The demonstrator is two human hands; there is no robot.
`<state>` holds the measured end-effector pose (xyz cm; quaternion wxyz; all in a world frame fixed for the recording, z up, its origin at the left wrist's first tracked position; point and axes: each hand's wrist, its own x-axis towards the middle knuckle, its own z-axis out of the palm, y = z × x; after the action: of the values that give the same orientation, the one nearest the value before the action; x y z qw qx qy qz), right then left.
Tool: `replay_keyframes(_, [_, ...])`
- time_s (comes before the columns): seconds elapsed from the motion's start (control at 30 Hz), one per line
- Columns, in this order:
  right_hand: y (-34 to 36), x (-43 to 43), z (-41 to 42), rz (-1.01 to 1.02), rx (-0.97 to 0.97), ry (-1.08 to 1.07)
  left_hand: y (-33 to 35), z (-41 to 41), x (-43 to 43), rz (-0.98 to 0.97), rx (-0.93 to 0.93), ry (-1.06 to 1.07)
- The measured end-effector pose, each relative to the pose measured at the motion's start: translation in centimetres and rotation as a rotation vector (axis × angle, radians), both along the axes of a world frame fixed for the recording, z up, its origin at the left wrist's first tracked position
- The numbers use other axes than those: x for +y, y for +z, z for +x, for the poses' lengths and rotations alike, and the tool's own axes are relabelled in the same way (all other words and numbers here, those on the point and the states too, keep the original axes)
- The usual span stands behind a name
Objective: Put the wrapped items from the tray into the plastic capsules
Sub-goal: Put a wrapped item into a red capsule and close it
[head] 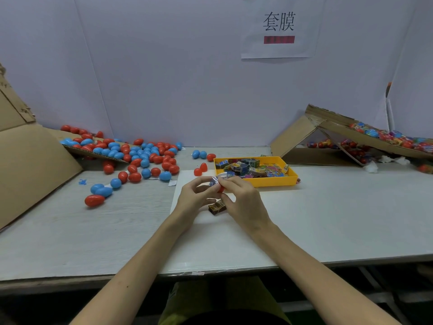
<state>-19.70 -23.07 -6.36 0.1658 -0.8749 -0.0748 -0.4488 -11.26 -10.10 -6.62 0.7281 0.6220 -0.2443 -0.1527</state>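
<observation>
Left hand (pixel 196 195) fingers pinch wrapped item (pixel 214 181); right hand (pixel 243 198) fingers pinch red capsule half (pixel 221 189), touching item, just below-right. Held over counter (pixel 328 207), beside tray (pixel 269 182); brown wrapped block (pixel 217 206) underneath

Glossy plastic capsules (pixel 134 158) lay on the matt bench (pixel 93 231) beside rough cardboard (pixel 30 160); shiny foil wrappers filled a smooth plastic tray (pixel 269 181).
</observation>
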Motion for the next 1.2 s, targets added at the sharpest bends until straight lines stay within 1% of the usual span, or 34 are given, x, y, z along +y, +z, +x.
replay_keyframes(0.17, [-0.07,-0.09,-0.05,0.011,-0.013,0.015,0.04,0.0,-0.06,-0.012,-0.003,-0.005])
replay_keyframes(0.33, [-0.12,-0.26,-0.04,-0.023,-0.024,0.009,0.25,-0.25,-0.12,-0.001,-0.032,-0.008])
replay_keyframes(0.53, [0.0,0.04,0.01,0.044,-0.05,-0.004,0.48,-0.43,0.0,-0.054,0.014,-0.05])
replay_keyframes(0.73, [-0.17,-0.05,0.1,0.05,-0.059,-0.017,0.48,-0.5,-0.03,-0.056,0.013,-0.112])
replay_keyframes(0.9, [-0.27,-0.06,0.24,0.036,-0.077,-0.002,0.35,-0.35,-0.07,-0.031,0.022,-0.104])
replay_keyframes(1.03, [-0.35,-0.41,0.22,0.062,-0.085,0.028,0.22,-0.19,-0.02,-0.03,0.009,-0.111])
replay_keyframes(1.2, [-0.32,-0.41,0.09,0.077,-0.083,0.046,0.19,-0.15,-0.14,-0.003,-0.013,-0.07])
